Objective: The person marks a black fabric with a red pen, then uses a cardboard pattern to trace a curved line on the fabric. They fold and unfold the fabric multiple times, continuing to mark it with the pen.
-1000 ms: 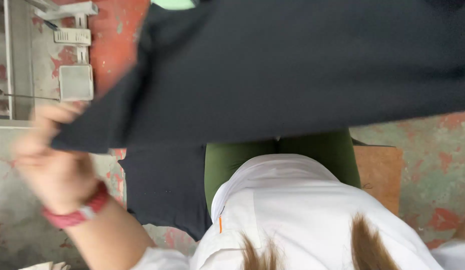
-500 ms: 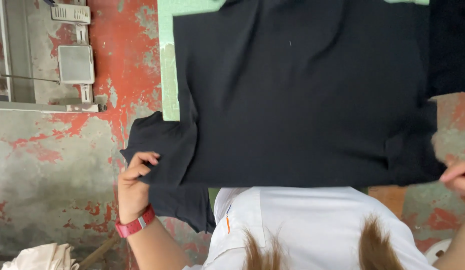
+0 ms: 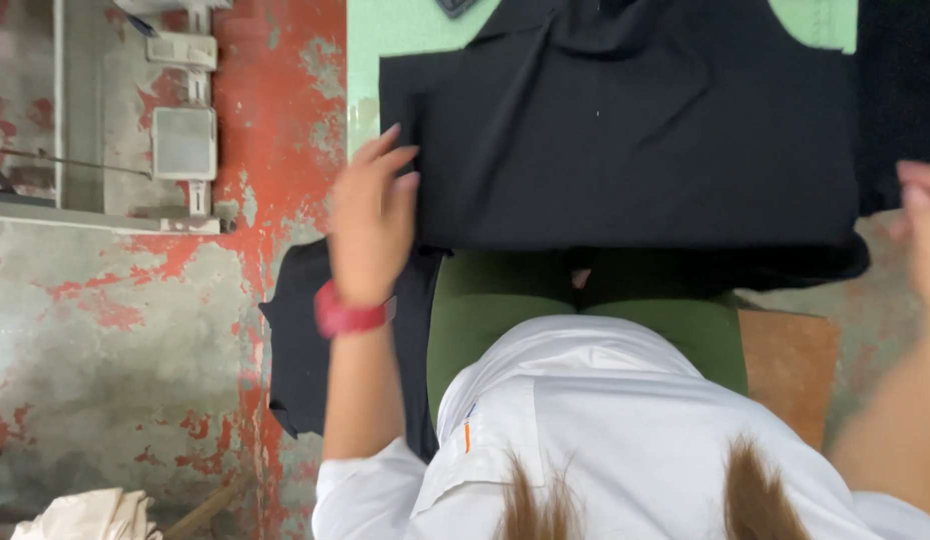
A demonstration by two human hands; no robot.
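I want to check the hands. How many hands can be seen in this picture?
2. The left hand lies on the left edge of the black garment; the right hand is blurred at the picture's right edge.

A pale green table [image 3: 370,60] carries the dark folded garment [image 3: 635,140], spread flat just past the left hand's fingertips [image 3: 400,160]. More dark cloth [image 3: 900,90] lies beyond the right hand's fingers [image 3: 920,195], at the table's far side.
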